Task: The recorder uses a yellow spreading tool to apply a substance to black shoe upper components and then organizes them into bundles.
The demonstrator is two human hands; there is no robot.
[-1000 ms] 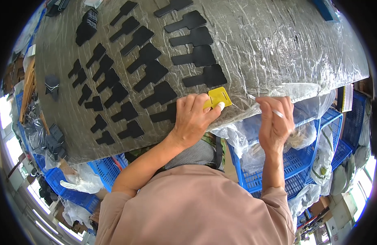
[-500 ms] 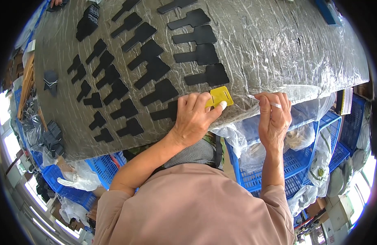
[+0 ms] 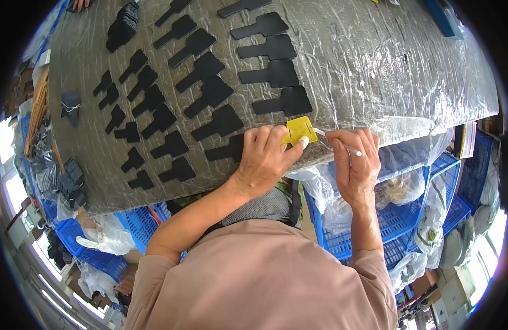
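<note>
**Yellow tag pinned at the near edge of the worktop**

The yellow tag [image 3: 299,130] is a small flat piece, roughly square with a short stem, bright against the grey surface. It lies at the near edge of the worktop [image 3: 375,71], just right of the middle, where the crinkled clear plastic sheet [image 3: 408,55] covering the top folds down over the edge. The left hand [image 3: 263,157] lies flat over the tag's left part, fingers curled, the thumb tip pressing its lower right corner. The right hand [image 3: 353,162] is closed around a thin white pen [image 3: 337,143]; its tip meets the tag's right edge.

Rows of black paddle-shaped pieces [image 3: 210,93] of the same outline fan out across the left and middle of the worktop, and one lies partly under the left hand. A dark stack [image 3: 122,27] sits near the far left corner.

The stem of the tag is covered by the left fingers, so its full outline cannot be made out. Whether anything is marked on the tag is too small to tell. Blue crates [image 3: 386,220] with plastic bags stand below the near edge, partly hidden by the person's arms and shoulders.
</note>
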